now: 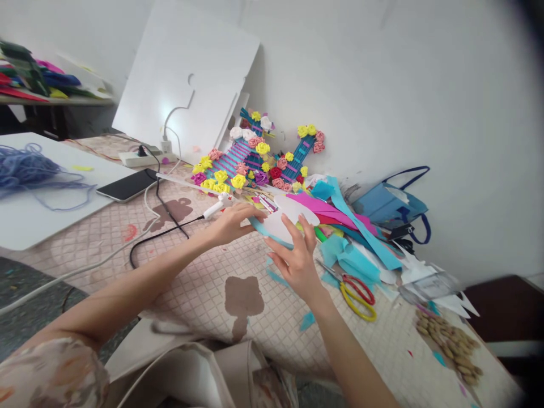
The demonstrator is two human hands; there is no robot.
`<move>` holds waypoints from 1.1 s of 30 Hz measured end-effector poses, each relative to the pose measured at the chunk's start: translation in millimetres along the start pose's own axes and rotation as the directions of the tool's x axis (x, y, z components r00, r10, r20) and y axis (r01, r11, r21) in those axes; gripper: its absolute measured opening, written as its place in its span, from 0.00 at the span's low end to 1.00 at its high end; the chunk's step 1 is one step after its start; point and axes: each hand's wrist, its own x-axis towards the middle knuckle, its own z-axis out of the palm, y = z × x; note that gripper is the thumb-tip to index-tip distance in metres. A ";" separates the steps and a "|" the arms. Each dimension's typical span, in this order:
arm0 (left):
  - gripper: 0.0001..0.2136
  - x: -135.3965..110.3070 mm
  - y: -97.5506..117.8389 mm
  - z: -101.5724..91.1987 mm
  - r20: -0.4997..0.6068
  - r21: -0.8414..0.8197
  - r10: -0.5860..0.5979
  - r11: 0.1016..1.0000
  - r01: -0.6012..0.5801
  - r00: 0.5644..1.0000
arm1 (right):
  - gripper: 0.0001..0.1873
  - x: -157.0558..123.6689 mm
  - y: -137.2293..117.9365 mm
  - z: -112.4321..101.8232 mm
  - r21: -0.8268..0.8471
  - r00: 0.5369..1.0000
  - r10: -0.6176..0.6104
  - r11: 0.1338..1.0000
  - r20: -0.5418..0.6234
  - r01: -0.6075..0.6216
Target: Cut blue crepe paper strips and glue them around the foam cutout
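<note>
Between my hands is a white paper cutout (277, 226) with a rounded outline and a light blue strip (272, 235) along its near edge. My left hand (233, 222) pinches its left end, the fingertips partly hidden by the piece. Over its near right side my right hand (296, 258) spreads its fingers, the tips touching the white face and blue edge. A white glue gun (217, 205) with a black cord lies just beyond my left hand. Scissors (355, 294) with red and yellow handles rest to the right of my right hand, blades partly open.
Decorated shapes (238, 161) with paper roses lean at the wall. Coloured paper strips (335, 212) and light blue scraps (351, 258) pile up at right, near a blue bag (391, 198) and peanuts (450, 343). A phone (127, 185), cables and a power strip (147, 157) occupy the left.
</note>
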 end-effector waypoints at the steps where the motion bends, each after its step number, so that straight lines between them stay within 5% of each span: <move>1: 0.08 -0.2 0.1 0.0 0.003 -0.003 -0.002 1.000 0.002 1.000 | 0.18 -0.2 0.5 -0.1 0.000 1.000 0.000 1.000 0.005 0.000; 22: 0.09 -3.7 0.9 2.2 0.034 0.069 -0.010 0.998 0.008 0.999 | 0.20 17.0 -19.8 6.1 -0.166 0.986 0.029 0.986 0.163 -0.001; 27: 0.08 -4.9 -0.5 1.7 0.030 0.065 -0.038 0.997 0.037 0.999 | 0.19 15.8 -22.7 -3.0 -0.060 0.993 -0.002 0.998 0.116 0.009; 30: 0.06 -4.4 2.2 0.6 0.046 0.034 -0.041 0.999 0.039 0.998 | 0.20 9.5 -7.4 -8.1 0.119 0.989 0.127 0.986 -0.076 -0.118; 33: 0.06 -5.6 4.5 1.3 0.053 0.034 -0.029 0.999 0.027 0.998 | 0.18 -0.3 24.5 -1.0 0.379 0.862 0.466 0.848 -0.198 -0.371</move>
